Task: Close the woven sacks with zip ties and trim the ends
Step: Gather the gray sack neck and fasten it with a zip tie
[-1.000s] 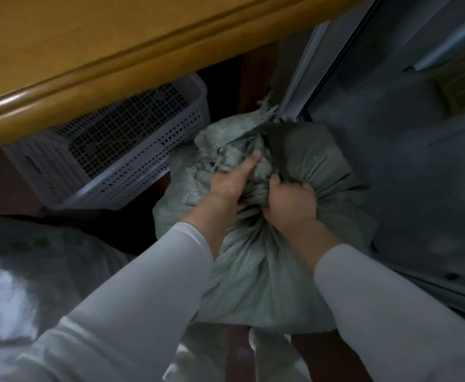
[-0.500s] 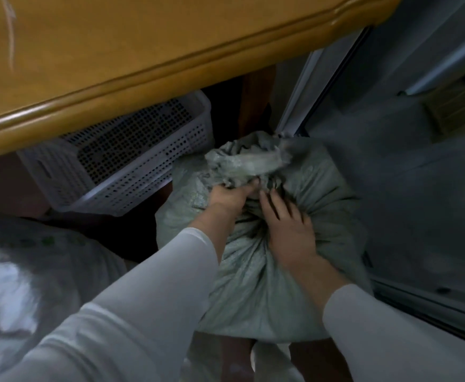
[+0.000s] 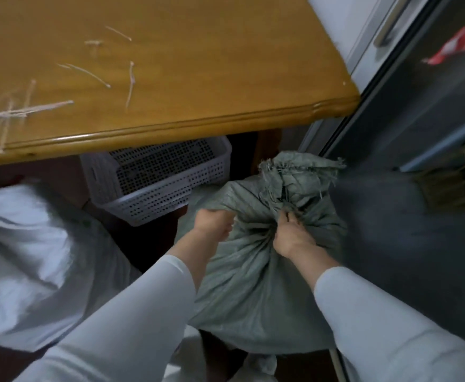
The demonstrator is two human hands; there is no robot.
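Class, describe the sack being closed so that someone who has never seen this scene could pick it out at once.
Find the yellow wooden table; under its near edge sits a white perforated basket. Just right of the basket stands the grey-green woven sack, its frayed mouth bunched into a neck. Unlike the paler sack far left, the left hand and right hand grip it.

- I see a honey-coloured wooden desk (image 3: 198, 78) filling the far left, its moulded edge glossy under the light.
- Beneath it sits a white perforated plastic basket (image 3: 159, 188) on a dark floor (image 3: 145, 238).
- On the right, a dark glass door (image 3: 419, 139) in a pale frame (image 3: 363, 51) shows dim reflections.
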